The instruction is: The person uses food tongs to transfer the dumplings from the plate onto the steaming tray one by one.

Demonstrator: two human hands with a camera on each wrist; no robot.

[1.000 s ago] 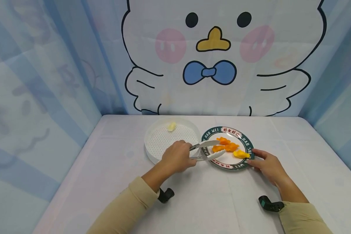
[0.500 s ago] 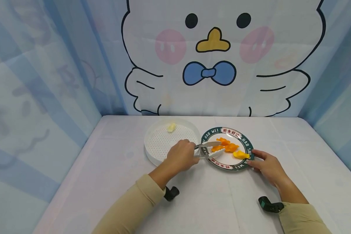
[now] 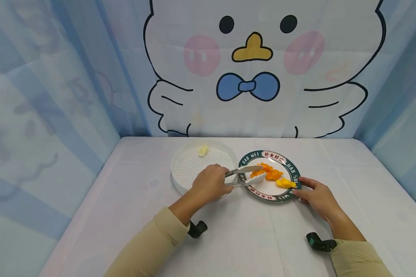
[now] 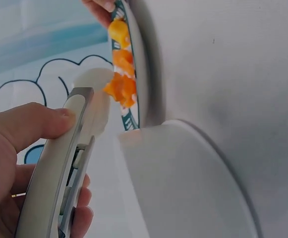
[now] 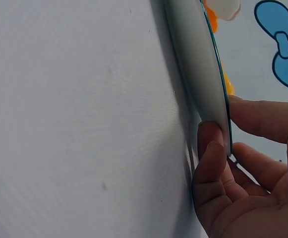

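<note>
My left hand (image 3: pixel 209 182) grips a pair of tongs (image 3: pixel 249 169) by the handles. Their pale tips reach over the plate on both sides of an orange dumpling-like lump (image 3: pixel 258 173); whether both touch it I cannot tell. On the white plate with a green patterned rim (image 3: pixel 292 169) also lie two orange lumps (image 3: pixel 274 175) and a yellow one (image 3: pixel 286 183). My right hand (image 3: pixel 317 196) pinches the plate's right edge. In the right wrist view the thumb and fingers hold the plate (image 5: pixel 198 59) from both faces, tilted off the table.
Left of the plate stands a round white tray (image 3: pixel 183 169) with a perforated floor. A pale yellow lump (image 3: pixel 203 150) lies near its back. A white cloth covers the table (image 3: pixel 249 246), and a cartoon curtain (image 3: pixel 256 115) hangs behind it.
The tongs' tips have come closer together around the left orange lump, which has shifted slightly. My left hand moved a little right, then back left. My right hand and the plate stay put.
</note>
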